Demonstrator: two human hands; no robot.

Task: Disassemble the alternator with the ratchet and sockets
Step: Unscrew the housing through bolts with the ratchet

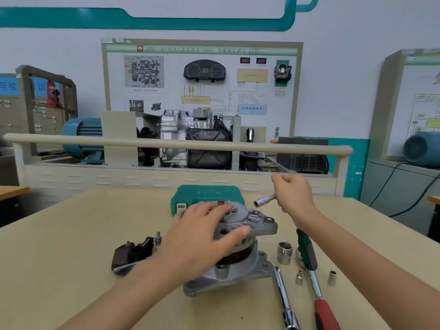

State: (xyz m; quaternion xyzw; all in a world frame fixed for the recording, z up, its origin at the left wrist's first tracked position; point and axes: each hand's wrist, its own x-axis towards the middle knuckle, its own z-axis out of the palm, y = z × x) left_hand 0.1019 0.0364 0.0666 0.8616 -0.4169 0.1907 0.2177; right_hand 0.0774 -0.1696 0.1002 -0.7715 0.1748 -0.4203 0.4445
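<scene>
The grey metal alternator (pixel 250 236) stands upright on the beige table (pixel 71 246), its wide flange at the bottom. My left hand (pixel 202 232) lies over its top housing and grips it. Raised to the right above the alternator, my right hand (pixel 294 194) holds a long silver deep socket (pixel 264 200), open end pointing left. A red-handled ratchet (pixel 319 296) and a chrome extension bar (pixel 284 298) lie on the table at the right front. A large socket (pixel 284 252) and two small sockets (pixel 299 277) (pixel 332 278) stand near them.
A green tool case (pixel 207 194) sits behind the alternator. A green-handled driver (pixel 307 248) lies under my right forearm. Removed dark parts (pixel 131 254) and a small bolt (pixel 157 239) lie to the left. A training stand with a rail (pixel 166 142) is beyond the table.
</scene>
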